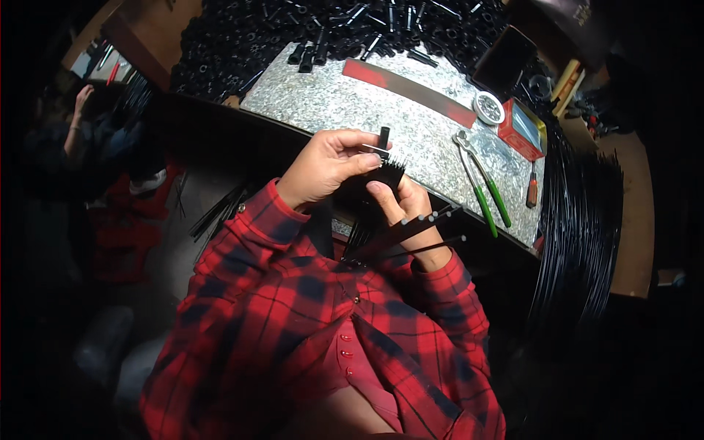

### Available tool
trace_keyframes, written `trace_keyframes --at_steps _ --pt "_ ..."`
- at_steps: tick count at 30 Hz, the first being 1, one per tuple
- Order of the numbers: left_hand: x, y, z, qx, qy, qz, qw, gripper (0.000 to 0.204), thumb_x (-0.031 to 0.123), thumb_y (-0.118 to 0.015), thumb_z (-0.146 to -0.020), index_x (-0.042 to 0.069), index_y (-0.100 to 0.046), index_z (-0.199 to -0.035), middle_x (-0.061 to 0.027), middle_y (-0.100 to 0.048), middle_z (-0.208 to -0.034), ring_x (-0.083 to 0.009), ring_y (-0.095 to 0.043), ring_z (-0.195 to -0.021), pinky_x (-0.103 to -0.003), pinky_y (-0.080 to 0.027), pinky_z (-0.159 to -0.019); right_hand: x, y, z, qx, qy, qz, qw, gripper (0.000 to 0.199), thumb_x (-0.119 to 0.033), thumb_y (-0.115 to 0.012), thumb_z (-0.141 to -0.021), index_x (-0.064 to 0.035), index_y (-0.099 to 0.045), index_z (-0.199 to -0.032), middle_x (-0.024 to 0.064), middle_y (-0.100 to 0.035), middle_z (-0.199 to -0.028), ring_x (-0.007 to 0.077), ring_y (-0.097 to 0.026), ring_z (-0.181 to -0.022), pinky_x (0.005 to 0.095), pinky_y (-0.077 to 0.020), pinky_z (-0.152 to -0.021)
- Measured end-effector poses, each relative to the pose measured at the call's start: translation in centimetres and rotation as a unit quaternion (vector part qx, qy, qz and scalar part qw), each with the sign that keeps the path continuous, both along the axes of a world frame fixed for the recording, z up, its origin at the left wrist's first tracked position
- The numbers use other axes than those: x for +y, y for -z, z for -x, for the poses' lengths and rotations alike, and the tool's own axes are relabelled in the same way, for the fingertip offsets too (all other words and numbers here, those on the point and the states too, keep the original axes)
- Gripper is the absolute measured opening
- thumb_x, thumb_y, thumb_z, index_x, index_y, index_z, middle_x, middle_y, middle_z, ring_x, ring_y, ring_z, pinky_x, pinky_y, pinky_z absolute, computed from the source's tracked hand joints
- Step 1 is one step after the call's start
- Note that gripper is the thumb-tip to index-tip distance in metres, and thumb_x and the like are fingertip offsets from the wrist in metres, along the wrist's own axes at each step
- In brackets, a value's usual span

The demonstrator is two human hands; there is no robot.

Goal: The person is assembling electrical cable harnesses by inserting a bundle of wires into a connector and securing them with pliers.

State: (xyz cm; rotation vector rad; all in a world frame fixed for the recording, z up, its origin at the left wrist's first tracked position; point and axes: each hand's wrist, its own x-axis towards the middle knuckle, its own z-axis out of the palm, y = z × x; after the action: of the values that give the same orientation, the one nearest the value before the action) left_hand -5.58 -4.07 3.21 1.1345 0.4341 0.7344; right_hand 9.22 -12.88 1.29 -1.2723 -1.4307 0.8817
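Between the thumb and fingers of my left hand (328, 163) is a small black tubular part (384, 136), standing roughly upright, with a bright metal edge beside it. My right hand (411, 209) is closed around a bundle of thin black rods (386, 176), its thumb pressed along them. The rods' upper ends fan out just below the tubular part; whether they touch it I cannot tell. Several dark strips with pale round tips (422, 218) cross in front of my right wrist. Both hands are over the near edge of the speckled tabletop (293, 95).
A heap of black tubular parts (242, 51) covers the far side. A long flat red-and-grey bar (411, 92), round white dish (488, 108), red box (522, 132), green-handled pincers (480, 183) and screwdriver (532, 187) lie rightward. Long black rods (579, 235) hang right. Another person's arm (75, 125) shows left.
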Motion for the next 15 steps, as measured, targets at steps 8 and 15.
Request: trace_keyframes --at_steps 8,15 --pt "1.0 -0.1 0.8 0.001 0.085 0.006 0.996 0.028 0.002 -0.059 -0.084 -0.005 -0.058 -0.111 -0.0071 -0.062 -0.100 -0.0118 -0.059 -0.090 -0.023 -0.047 -0.081 0.0 0.0 -0.2 0.086 -0.042 0.008 0.995 0.019 -0.016 -0.059 -0.087 0.0016 -0.059 -0.093 0.0024 -0.061 -0.075 0.0071 -0.053 -0.069 0.0250 -0.0452 -0.064" --pt "0.9 -0.3 0.8 0.015 0.098 -0.042 0.994 0.028 0.003 -0.060 -0.083 -0.004 -0.059 -0.110 -0.0069 -0.060 -0.103 -0.0122 -0.058 -0.094 -0.023 -0.046 -0.083 -0.2 -0.3 -1.1 0.163 -0.098 0.089 0.978 0.020 -0.019 -0.060 -0.087 0.0010 -0.060 -0.090 -0.0007 -0.060 -0.077 0.0041 -0.051 -0.072 0.0232 -0.0447 -0.063"
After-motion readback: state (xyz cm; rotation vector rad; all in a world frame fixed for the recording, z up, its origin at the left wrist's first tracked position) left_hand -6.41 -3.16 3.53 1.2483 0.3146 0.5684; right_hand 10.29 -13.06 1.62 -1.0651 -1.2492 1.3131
